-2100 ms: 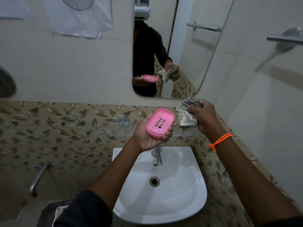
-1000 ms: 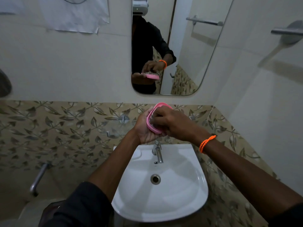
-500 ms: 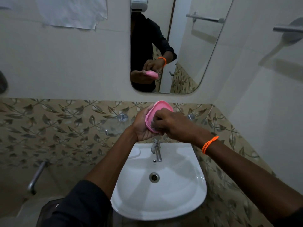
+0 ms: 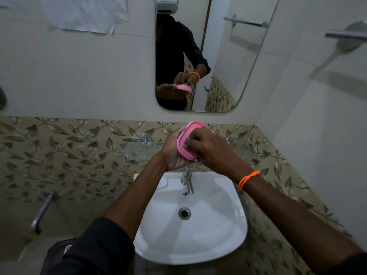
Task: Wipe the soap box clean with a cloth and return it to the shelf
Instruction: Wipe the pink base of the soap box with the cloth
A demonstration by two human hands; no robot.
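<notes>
- Hands meet up high, above the back edge of the white sink (image 4: 236,231), close to the leafy wall tiles.
- The left hand (image 4: 171,153) is curled under and around the pink soap box (image 4: 183,150) and grips it tight. It tips the open side up toward the person, I think so the inside is easy to reach.
- The right hand (image 4: 211,150) presses down into the box. Its fingers are closed on the cloth (image 4: 187,141), and only a small grey bit of it peeks out by the fingertips.
- Holding the box over the sink looks smart, since any drips or crumbs would fall into the bowl.
- The wiping step seems to be going on, so the task is about halfway.
- The glass shelf (image 4: 139,150) sits on the wall just behind and to the left of the hands, above the tap (image 4: 187,182).
- The shelf looks bare, so there is room to put the box back.
- The shelf's front edge is clear glass and hard to see, so the box could bump it.
</notes>
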